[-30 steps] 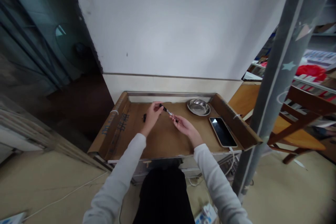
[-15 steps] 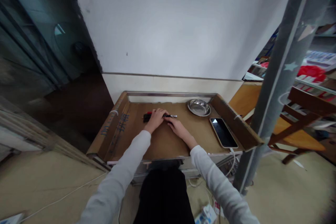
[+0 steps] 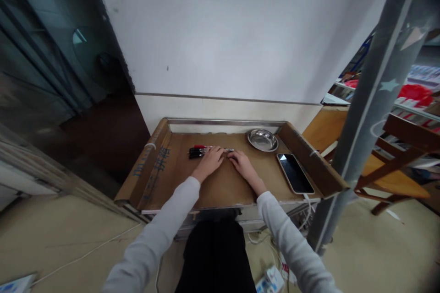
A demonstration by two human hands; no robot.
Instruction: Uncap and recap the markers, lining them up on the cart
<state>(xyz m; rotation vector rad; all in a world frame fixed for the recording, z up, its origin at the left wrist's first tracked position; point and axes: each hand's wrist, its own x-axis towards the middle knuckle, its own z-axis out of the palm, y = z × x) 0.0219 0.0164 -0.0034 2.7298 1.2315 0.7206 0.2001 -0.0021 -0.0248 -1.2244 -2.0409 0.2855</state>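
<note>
Several black and red pens (image 3: 197, 151) lie side by side on the cardboard-lined table (image 3: 220, 187), their caps or ends toward the left. My left hand (image 3: 213, 157) rests over their right part, fingers bent together around them. Close beside it, my right hand (image 3: 240, 163) has its fingers pressed together at the right, silvery ends of the pens. How many pens lie under the fingers is hidden. A round steel dish (image 3: 262, 140) sits behind and to the right of my right hand.
A phone (image 3: 295, 174) with a white cable lies at the table's right. Folded cardboard walls (image 3: 311, 160) border both sides. A white panel stands behind, a grey post (image 3: 357, 114) at the right, and a wooden chair (image 3: 395, 155) beyond it.
Both hands have shifted right along the pens, uncovering more of their left part. My right hand is now at the silvery ends.
</note>
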